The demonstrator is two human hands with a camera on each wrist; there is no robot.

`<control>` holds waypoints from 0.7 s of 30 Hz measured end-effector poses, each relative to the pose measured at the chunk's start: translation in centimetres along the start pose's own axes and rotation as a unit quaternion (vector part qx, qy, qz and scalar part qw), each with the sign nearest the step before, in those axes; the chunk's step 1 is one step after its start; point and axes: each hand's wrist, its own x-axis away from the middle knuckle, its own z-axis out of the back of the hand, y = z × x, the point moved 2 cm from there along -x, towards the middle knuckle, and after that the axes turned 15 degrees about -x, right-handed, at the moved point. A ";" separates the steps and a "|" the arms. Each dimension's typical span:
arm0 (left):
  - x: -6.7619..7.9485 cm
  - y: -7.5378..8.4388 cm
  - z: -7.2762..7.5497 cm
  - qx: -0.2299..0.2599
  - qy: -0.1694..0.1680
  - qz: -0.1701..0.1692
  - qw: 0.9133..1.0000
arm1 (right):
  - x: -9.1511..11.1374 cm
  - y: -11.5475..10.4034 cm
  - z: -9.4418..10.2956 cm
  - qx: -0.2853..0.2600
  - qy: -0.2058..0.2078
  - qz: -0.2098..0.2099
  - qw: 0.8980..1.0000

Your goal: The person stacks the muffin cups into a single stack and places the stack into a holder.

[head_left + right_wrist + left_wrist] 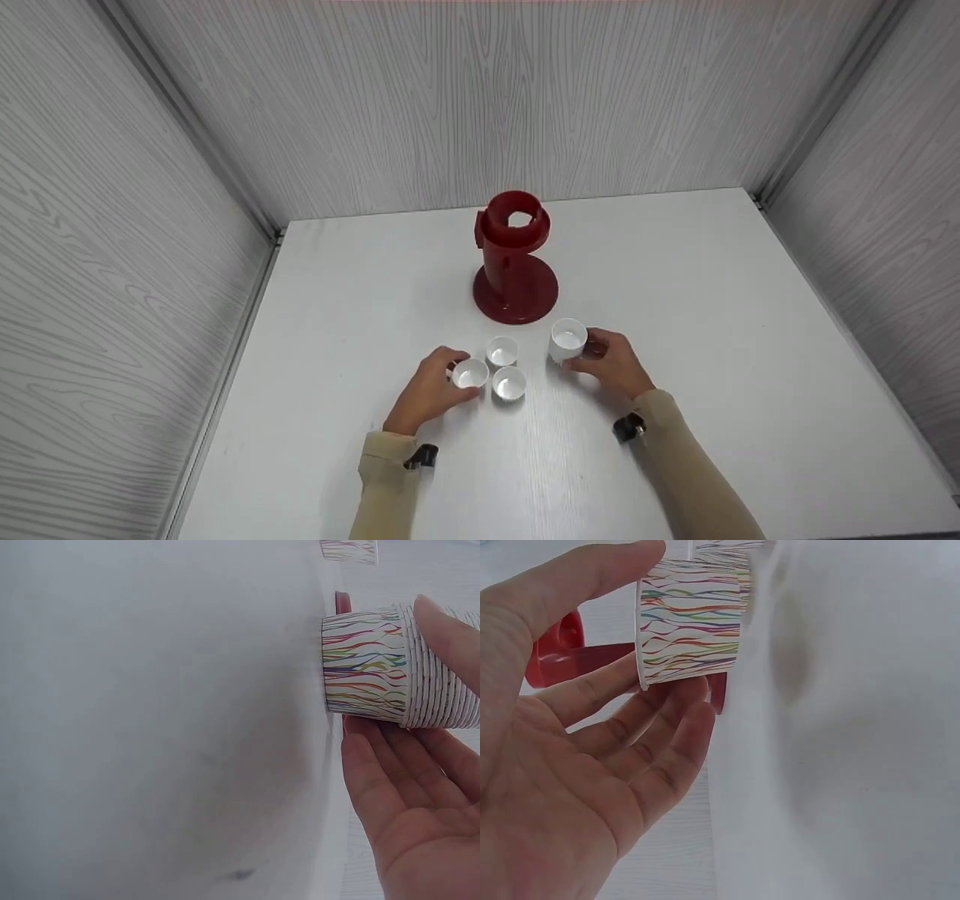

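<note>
My left hand (431,390) holds a small white paper cup (470,373) near its rim, thumb and fingers on opposite sides. Colourful wavy lines cover that cup's wall in the left wrist view. Close beside it on the table stand two more paper cups (502,352) (510,384), upright with their mouths up. To the right, my right hand (616,367) grips a stack of nested paper cups (367,664) between thumb and fingers. Many rims overlap on the stack, and its lowest cup shows the same coloured lines, its base close to the table surface.
A dark red stand (517,281) with a round base and a ring-shaped top rises behind the cups. The white table (360,300) is bounded by grey wood-grain panels (420,105) at the back and both sides.
</note>
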 end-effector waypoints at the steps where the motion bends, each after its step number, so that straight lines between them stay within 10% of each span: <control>1: -0.1 0.2 0.2 0.000 0.002 -0.001 1.000 | 0.0 0.0 0.0 0.002 0.002 0.001 1.000; 21: -4.2 6.2 2.5 -0.005 0.020 -0.124 0.992 | -0.1 -0.1 0.0 0.031 0.007 0.014 0.999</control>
